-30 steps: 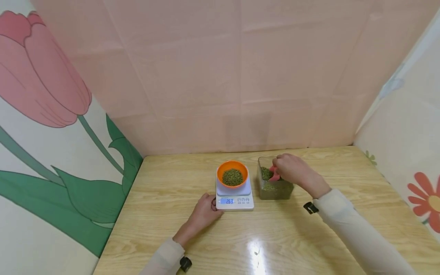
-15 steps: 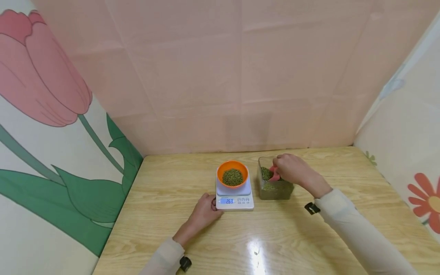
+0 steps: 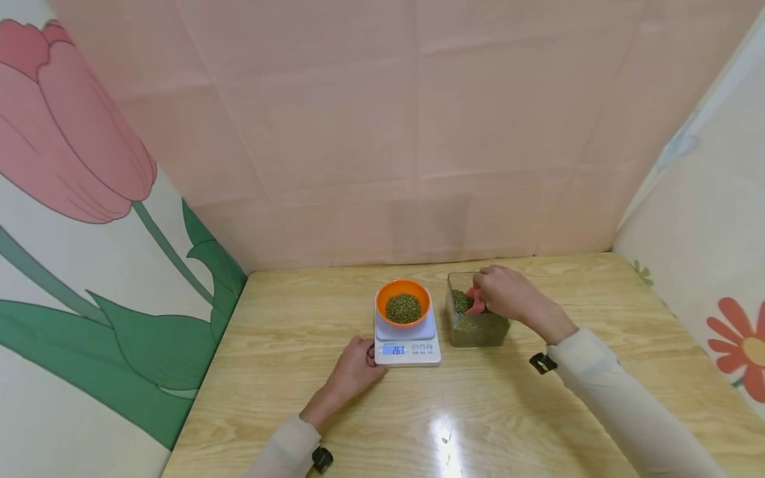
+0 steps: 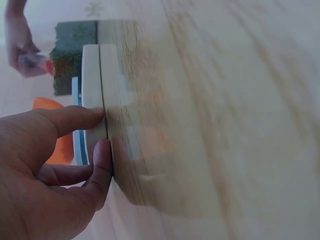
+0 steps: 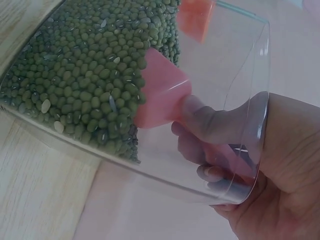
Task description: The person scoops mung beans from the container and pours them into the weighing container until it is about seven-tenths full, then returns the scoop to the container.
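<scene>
My left hand [image 3: 352, 368] pinches the front left corner of a white kitchen scale [image 3: 412, 357]; in the left wrist view, its fingertips press against the scale's pale side. On the scale's platform rests an orange bowl [image 3: 402, 284] partly filled with green mung beans [image 3: 404, 308]. To the right stands a clear rectangular container [image 3: 478, 337], also with mung beans [image 5: 85, 80]. Reaching over its rim, my right hand [image 3: 508, 292] grips the handle of a pink scoop [image 5: 162, 92]. The scoop's front end is dug into the beans and hidden there.
All this stands on a wood-grain table [image 3: 287, 312]. A pink sheet [image 3: 335, 153] rises behind its back edge. Side walls carry a printed tulip [image 3: 89, 133] on the left and a red flower [image 3: 741, 345] on the right.
</scene>
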`<state>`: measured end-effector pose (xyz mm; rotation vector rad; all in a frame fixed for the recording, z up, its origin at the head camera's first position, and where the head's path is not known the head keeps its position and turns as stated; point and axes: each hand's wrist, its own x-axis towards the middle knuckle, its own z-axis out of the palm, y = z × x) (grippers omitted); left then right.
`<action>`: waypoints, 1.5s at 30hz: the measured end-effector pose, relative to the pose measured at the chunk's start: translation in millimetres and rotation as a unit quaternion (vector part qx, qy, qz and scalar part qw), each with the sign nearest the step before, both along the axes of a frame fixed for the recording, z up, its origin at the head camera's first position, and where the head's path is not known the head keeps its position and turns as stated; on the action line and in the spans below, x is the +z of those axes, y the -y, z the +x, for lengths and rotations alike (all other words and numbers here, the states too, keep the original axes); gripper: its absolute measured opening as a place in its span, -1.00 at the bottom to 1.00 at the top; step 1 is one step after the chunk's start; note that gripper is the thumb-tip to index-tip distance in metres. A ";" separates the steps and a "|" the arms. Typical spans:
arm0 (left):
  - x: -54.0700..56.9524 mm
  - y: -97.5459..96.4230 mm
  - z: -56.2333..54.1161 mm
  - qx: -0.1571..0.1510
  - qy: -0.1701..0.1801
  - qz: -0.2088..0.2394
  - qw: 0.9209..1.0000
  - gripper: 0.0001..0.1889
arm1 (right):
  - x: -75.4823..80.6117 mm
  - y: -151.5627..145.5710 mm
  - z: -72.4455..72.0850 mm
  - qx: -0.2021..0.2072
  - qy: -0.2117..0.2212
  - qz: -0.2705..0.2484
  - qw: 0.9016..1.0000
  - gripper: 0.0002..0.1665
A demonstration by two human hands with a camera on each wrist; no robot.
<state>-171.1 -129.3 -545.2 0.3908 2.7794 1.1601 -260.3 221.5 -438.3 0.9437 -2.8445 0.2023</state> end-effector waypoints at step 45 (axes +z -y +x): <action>3.7 -0.7 3.6 0.000 -0.002 0.003 1.000 -0.68 | -5.9 -21.2 5.6 0.030 -0.046 -0.129 0.990 -0.81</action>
